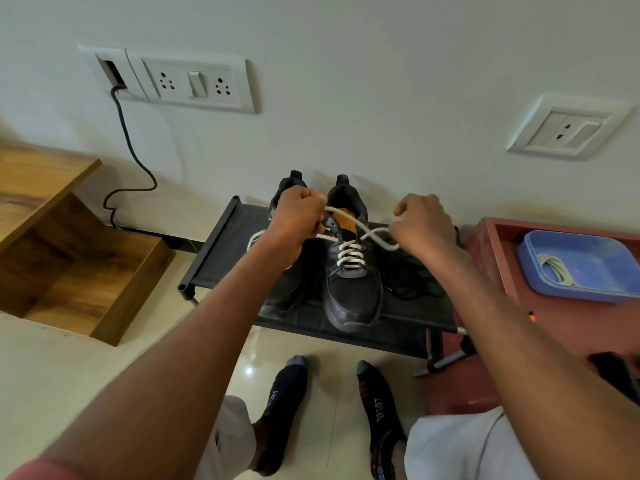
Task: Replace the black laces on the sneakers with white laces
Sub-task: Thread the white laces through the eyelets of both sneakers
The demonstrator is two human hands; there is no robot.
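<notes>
A: Black rack (pixel 221 244) w/ both sneakers; rt sneaker (pixel 353 292) toe-near, heel to wall, long axis running away from body.

B: White lace (pixel 351 258) threaded up it, ends crossed above tongue?

A: Yep. Left hand (pixel 298 220) pinching one end, right hand (pixel 424 225) curled round other. Equally near; prob. pull outward, across axis.

B: Old black laces (pixel 412 282)?

A: Heaped just rt of sneaker.
</notes>
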